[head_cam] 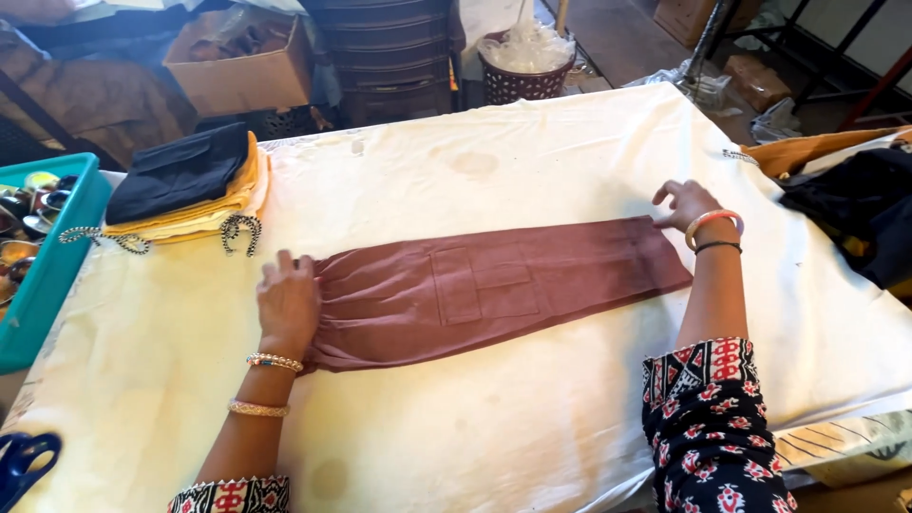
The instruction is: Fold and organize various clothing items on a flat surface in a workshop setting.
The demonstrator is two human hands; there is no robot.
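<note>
- Left hand (288,302): fingers flat, together, pressing gathered end of maroon garment (494,288).
- Right hand (686,204): fingers spread, on opposite end, near table's (570,152) right edge.

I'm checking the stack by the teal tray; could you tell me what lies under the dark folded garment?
Under the dark folded garment lie folded yellow cloths, only their edges showing; the rest is covered.

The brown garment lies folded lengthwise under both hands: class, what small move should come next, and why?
Probably fold the right end over toward the left. The brown garment already lies as a long narrow strip, the left hand pins its gathered end and the right hand rests at the far corner.
</note>
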